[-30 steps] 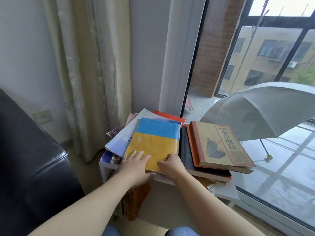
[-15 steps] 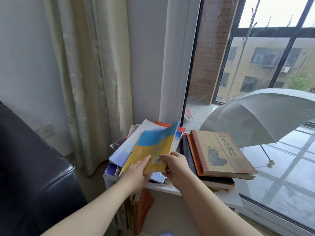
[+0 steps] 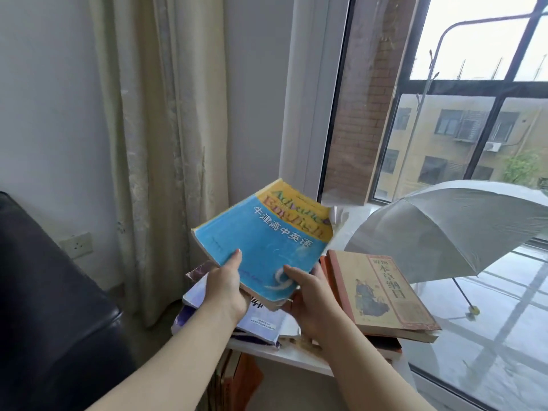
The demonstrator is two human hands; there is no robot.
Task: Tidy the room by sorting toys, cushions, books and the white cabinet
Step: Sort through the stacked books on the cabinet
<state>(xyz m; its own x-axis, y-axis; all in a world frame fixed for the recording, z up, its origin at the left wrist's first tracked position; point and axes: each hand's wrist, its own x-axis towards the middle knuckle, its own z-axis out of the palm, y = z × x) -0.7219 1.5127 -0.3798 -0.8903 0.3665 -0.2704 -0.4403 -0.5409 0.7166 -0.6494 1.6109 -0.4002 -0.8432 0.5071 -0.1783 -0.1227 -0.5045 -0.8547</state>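
Observation:
A blue and yellow book (image 3: pixel 264 235) is held up in the air above the white cabinet (image 3: pixel 284 355), its front cover facing me. My left hand (image 3: pixel 225 284) grips its near left edge, thumb on the cover. My right hand (image 3: pixel 311 298) holds its near right corner from below, thumb on the cover. Under them a pile of white and purple books (image 3: pixel 261 320) lies on the cabinet's left side. A tan book with a red spine (image 3: pixel 382 292) tops a second pile on the right.
A black leather sofa (image 3: pixel 50 307) fills the left. A cream curtain (image 3: pixel 166 129) hangs behind the cabinet. An open grey umbrella (image 3: pixel 450 229) stands on the floor behind the window glass at right. More books (image 3: pixel 237 384) stand inside the cabinet below.
The blue and yellow book lay flat on the left pile; both hands lifted it off, turned it over and raised it, so its front cover now faces me.

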